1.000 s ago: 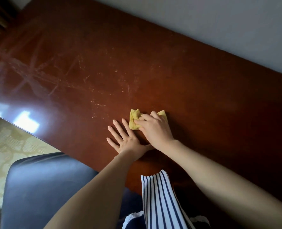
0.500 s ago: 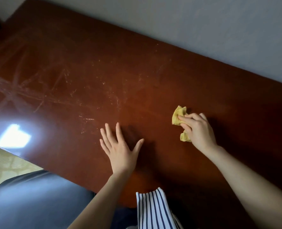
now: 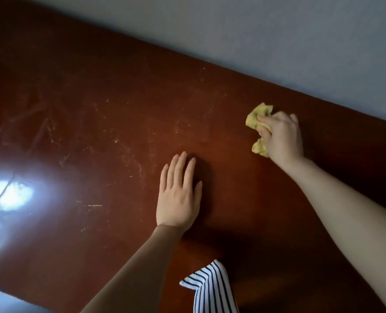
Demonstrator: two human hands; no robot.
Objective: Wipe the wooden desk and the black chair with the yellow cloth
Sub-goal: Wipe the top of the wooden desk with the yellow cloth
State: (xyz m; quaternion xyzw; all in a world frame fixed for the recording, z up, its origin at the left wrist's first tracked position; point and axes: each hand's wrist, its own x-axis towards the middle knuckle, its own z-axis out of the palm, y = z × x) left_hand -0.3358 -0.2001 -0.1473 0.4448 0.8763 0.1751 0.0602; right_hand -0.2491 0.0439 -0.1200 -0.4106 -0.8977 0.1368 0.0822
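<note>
The crumpled yellow cloth (image 3: 258, 123) lies bunched under the right hand (image 3: 281, 136), whose curled fingers grip it against the glossy reddish-brown wooden tabletop (image 3: 110, 105), near the far edge by the plain grey wall (image 3: 277, 35). The left hand (image 3: 178, 195) rests flat, fingers straight, mid-tabletop. Fine pale scratches and a bright window glare (image 3: 9, 195) mark the surface to the left; a blue-and-white striped garment (image 3: 212, 290) hangs at the near edge.

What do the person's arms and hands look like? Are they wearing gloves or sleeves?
No gloves and no sleeves in view: both arms are bare down to the left hand and the right hand. I see no rings, watch or bracelet. Between the arms, at the bottom, hangs a piece of striped clothing, dark blue and white.
</note>
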